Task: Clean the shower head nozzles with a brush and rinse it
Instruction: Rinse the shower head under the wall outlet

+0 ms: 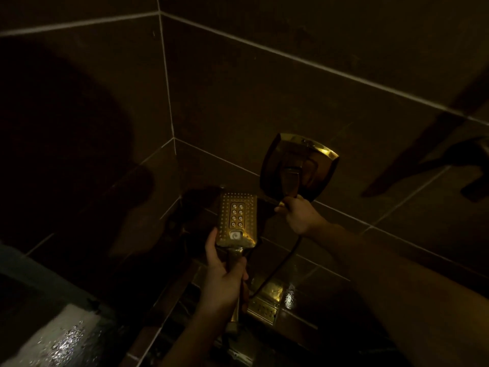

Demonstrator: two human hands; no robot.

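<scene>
A gold, rectangular shower head (236,219) points its nozzle face up at me, low in the middle of the dim view. My left hand (225,279) grips its handle just below the head, thumb along the left edge. A dark hose (284,260) curves away from the handle's base toward the wall. My right hand (297,214) grips the lower end of the gold lever on the square wall valve plate (299,166). No brush is visible.
Dark brown tiled walls meet in a corner at upper left. A wet tiled floor with a gold drain grate (264,305) lies below the hands. A pale wet ledge (53,340) sits at bottom left. Dark shadows fall on the right wall.
</scene>
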